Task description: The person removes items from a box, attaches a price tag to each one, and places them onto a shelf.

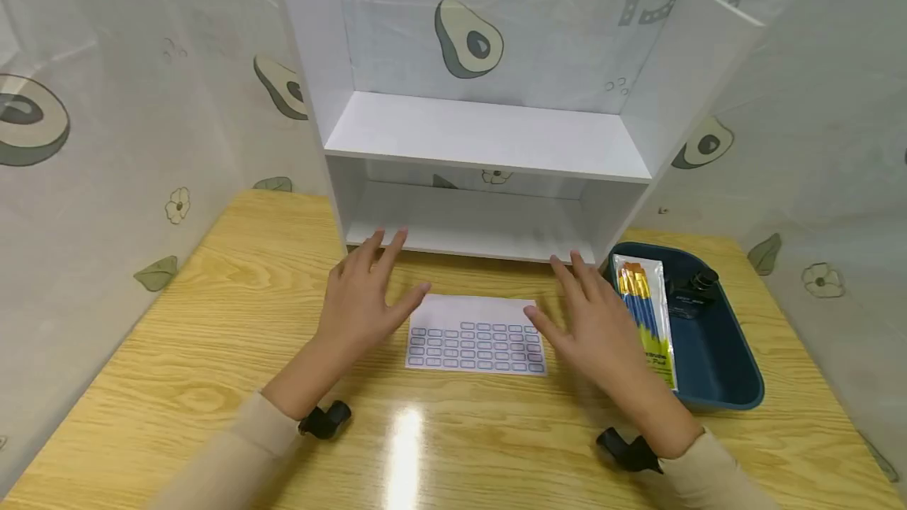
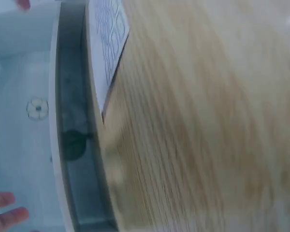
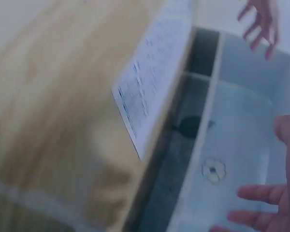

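Between left fingers (image 1: pixel 391 253) and right fingers (image 1: pixel 567 280), blue-bordered label sheet (image 1: pixel 476 345), print illegible

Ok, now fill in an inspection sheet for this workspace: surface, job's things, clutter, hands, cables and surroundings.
Surface: yellow wood-grain table, with a bright reflection on its near part.
Job's things: white paper sheet with rows of small blue-outlined boxes, lying flat; white open-fronted shelf unit standing behind it.
Clutter: dark blue plastic bin at the right, holding a flat packet of blue-handled paintbrushes and small black items, not identifiable.
Hands: left hand and right hand fingers spread, holding nothing; contact with the sheet cannot be told.
Cables: nothing seen.
Surroundings: pale grey curtain-like sheeting printed with green avocados, leaves and flowers.
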A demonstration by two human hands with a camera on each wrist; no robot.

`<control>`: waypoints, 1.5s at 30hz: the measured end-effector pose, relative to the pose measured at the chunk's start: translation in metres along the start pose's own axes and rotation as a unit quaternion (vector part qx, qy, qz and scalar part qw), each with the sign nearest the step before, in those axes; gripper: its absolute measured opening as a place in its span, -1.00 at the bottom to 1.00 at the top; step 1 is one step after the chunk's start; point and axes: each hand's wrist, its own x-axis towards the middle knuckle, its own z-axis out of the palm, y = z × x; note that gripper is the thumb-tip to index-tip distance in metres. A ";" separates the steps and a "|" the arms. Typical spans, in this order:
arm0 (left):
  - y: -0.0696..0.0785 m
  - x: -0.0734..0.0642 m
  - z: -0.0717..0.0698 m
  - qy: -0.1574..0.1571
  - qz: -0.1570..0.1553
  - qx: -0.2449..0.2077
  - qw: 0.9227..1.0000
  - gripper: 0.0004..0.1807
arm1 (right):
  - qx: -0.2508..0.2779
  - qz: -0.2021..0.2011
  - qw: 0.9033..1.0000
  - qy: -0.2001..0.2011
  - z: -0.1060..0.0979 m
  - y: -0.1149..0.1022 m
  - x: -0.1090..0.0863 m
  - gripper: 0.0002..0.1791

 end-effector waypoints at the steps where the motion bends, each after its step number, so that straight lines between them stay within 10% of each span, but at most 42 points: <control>1: -0.004 0.002 -0.001 0.020 0.004 -0.013 1.000 -0.09 | 0.018 0.000 1.000 0.001 -0.005 0.002 -0.001 -0.12; 9: -0.044 0.022 -0.011 0.141 -0.022 -0.136 0.980 -0.46 | 0.088 0.011 0.995 0.035 -0.036 0.055 -0.018 -0.52; 15: -0.059 0.037 -0.020 0.176 -0.082 -0.267 0.944 -0.46 | 0.076 0.058 0.995 0.005 -0.041 0.102 -0.030 -0.46; 19: -0.067 0.045 -0.022 0.182 -0.101 -0.293 0.933 -0.44 | 0.086 0.117 0.988 -0.055 -0.037 0.125 -0.032 -0.31; 27: -0.070 0.061 -0.021 0.178 -0.128 -0.318 0.922 -0.54 | 0.221 0.234 0.922 -0.215 -0.036 0.144 -0.025 -0.15; 33: -0.069 0.072 -0.020 0.188 -0.130 -0.306 0.924 -0.60 | 0.270 0.262 0.896 -0.234 -0.032 0.147 -0.022 -0.30; 40: -0.072 0.073 -0.021 0.192 -0.130 -0.300 0.925 -0.63 | 0.398 0.284 0.839 -0.239 -0.026 0.157 -0.024 -0.57; 45: -0.073 0.073 -0.021 0.193 -0.131 -0.297 0.926 -0.64 | 0.410 0.263 0.841 -0.235 -0.025 0.157 -0.027 -0.64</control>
